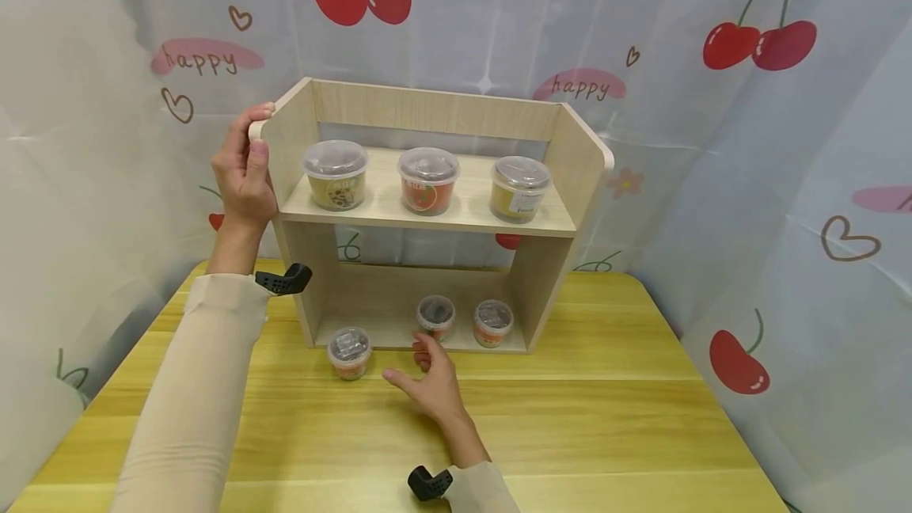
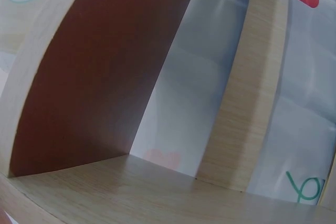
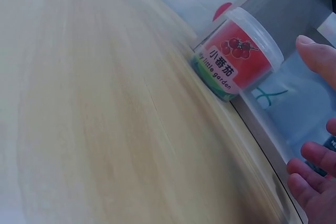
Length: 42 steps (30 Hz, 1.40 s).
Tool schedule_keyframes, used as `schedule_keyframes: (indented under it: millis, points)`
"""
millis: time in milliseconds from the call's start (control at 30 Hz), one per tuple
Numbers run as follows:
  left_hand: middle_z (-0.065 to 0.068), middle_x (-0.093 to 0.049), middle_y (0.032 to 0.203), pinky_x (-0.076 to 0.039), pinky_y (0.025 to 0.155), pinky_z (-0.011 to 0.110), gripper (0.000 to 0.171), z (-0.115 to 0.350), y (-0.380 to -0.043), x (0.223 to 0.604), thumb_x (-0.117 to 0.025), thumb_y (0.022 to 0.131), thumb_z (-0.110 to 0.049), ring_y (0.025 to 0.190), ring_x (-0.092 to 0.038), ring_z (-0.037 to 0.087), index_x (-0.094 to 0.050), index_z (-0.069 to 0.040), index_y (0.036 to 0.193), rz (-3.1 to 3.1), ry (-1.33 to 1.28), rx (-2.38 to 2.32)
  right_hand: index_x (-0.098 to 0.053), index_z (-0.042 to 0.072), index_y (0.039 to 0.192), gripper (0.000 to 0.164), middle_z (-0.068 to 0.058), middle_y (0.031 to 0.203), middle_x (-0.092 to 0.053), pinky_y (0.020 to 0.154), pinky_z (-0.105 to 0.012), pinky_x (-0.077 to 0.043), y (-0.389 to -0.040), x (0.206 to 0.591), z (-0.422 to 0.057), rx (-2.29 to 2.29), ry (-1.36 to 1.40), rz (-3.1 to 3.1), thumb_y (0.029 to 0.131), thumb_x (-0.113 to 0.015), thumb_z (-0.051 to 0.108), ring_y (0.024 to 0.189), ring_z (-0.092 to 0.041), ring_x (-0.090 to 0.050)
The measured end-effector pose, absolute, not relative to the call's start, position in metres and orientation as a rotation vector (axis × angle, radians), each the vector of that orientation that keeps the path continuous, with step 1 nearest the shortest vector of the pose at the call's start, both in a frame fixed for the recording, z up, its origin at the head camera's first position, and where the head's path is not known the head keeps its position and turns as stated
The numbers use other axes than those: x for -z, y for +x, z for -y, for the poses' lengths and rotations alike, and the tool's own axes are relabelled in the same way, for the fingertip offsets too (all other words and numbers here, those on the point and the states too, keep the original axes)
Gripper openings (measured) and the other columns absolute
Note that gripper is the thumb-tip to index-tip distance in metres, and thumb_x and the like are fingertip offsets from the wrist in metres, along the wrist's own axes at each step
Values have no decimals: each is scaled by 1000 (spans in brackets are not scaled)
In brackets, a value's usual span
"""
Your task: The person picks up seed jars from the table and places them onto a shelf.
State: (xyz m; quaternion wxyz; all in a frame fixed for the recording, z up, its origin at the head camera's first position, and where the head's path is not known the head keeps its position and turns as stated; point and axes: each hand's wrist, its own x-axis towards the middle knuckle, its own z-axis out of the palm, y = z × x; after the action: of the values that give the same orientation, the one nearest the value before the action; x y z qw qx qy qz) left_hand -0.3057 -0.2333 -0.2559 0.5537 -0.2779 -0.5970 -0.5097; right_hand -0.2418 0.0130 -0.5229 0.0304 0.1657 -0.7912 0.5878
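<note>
My left hand [image 1: 245, 169] grips the upper left side panel of a light wooden two-tier shelf [image 1: 427, 224], fingers over its edge. Below, my right hand [image 1: 436, 386] reaches toward the lower tier, its thumb and fingers spread apart. Its fingertips are at the front of a small lidded cup [image 1: 436, 317]; whether they touch it I cannot tell. To the left, another small lidded cup [image 1: 350, 353] stands on the table by the shelf's front edge. In the right wrist view this cup [image 3: 236, 56] has a red label with tomatoes. A third small cup [image 1: 493, 323] sits on the lower tier, at the right.
Three larger lidded tubs stand on the upper tier: a yellow one [image 1: 336, 176] at left, a red one [image 1: 428, 182] in the middle, a yellow one [image 1: 521, 190] at right. The wooden table [image 1: 606, 418] extends around the shelf. A cherry-printed curtain [image 1: 456, 14] hangs behind.
</note>
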Motion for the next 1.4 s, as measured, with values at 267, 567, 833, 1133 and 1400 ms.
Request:
schedule_keyframes:
  millis: [267, 567, 833, 1133, 1400]
  points:
    - [28, -62, 119, -46, 95, 30, 43, 234, -307, 257, -42, 89, -12, 108, -59, 22, -54, 21, 115, 1391, -670, 1219, -46, 1, 143, 80, -21, 126, -56, 99, -48, -44, -243, 521, -7, -1816, 544, 2474, 79, -83, 33, 116, -38, -56]
    - [30, -60, 119, -46, 95, 30, 43, 236, -310, 256, -43, 89, -12, 107, -59, 23, -54, 20, 115, 1380, -696, 1236, -45, 2, 144, 83, -20, 128, -56, 99, -46, -44, -246, 521, 0, -1790, 562, 2505, 78, -84, 34, 117, -35, -56]
    - [30, -61, 118, -46, 94, 30, 43, 236, -310, 257, -42, 89, -11, 107, -58, 23, -53, 21, 115, 1383, -697, 1227, -47, 2, 142, 81, -19, 125, -58, 98, -47, -45, -250, 523, 7, -1795, 573, 2503, 76, -85, 32, 114, -34, -58]
    - [31, -60, 118, -46, 94, 31, 43, 236, -313, 257, -44, 89, -12, 108, -58, 24, -53, 22, 115, 1360, -727, 1246, -46, 3, 144, 84, -17, 126, -58, 99, -42, -45, -253, 525, 15, -1807, 581, 2522, 76, -86, 33, 114, -30, -57]
    - [30, -60, 118, -46, 94, 32, 43, 237, -313, 257, -44, 89, -12, 107, -58, 25, -53, 21, 115, 1353, -734, 1256, -49, 2, 141, 82, -18, 124, -59, 97, -43, -46, -254, 525, 24, -1830, 620, 2494, 74, -87, 31, 112, -32, -58]
